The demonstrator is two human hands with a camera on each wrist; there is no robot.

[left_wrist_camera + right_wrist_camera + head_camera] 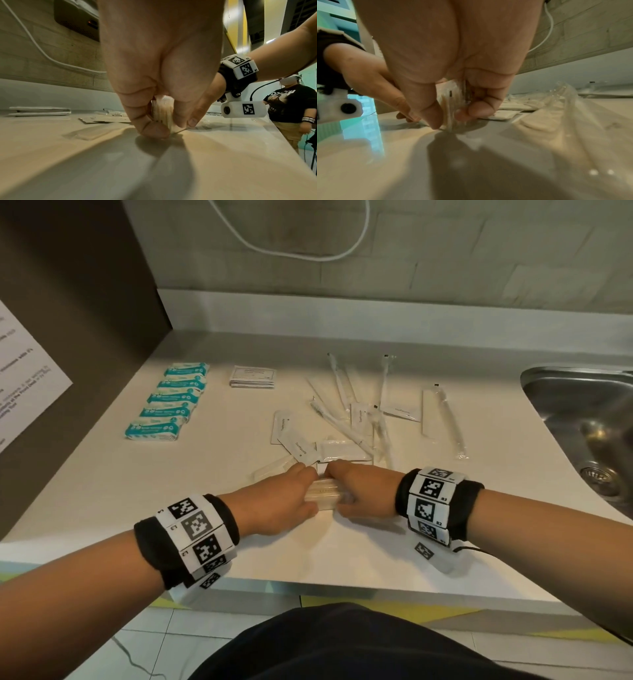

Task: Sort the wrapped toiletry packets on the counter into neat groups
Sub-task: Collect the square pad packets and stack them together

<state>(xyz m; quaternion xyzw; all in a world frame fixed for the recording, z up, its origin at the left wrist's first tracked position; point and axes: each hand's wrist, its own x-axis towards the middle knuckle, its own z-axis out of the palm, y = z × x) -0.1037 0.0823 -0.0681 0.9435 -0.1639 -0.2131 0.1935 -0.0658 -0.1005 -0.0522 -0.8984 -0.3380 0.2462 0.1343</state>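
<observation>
Head view — our left hand (pixel 281 501) and right hand (pixel 363 491) pinch a clear packet bundle (pixel 323 497) near the counter's (pixel 342 553) front edge; light, slippery — we grip both ends.

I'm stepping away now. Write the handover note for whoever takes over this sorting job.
Left hand and right hand: both pinch the ends of a small stack of clear packets, stood on edge on the counter.
Done: teal packets in a row at far left; flat white sachets stacked beside them.
Left: toothbrushes, toothpaste sachets and more clear packets lie mixed mid-counter, near the sink.
</observation>
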